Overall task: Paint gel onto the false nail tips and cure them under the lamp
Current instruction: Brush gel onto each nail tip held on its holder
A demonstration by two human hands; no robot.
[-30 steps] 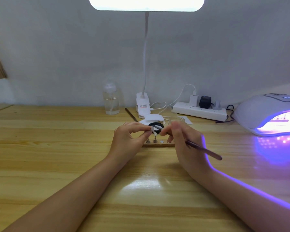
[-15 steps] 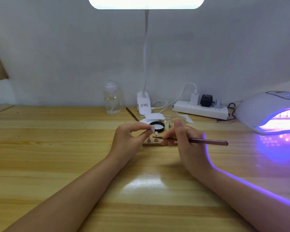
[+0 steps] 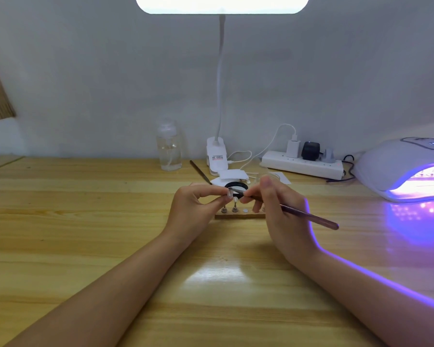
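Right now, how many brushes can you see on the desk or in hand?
2. One brush is held in the right hand, its tip at the nail tip pinched by the left hand. A second brush lies beside the lamp clip.

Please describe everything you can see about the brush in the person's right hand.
The brush is thin and long, with a dark reddish-brown handle that looks glossy. The right hand pinches it near the front end. It lies tilted, the back end pointing right and toward the person, free in the air. Its tip reaches the small nail tip that the left hand pinches, above the wooden stand. The bristles are too small to make out.
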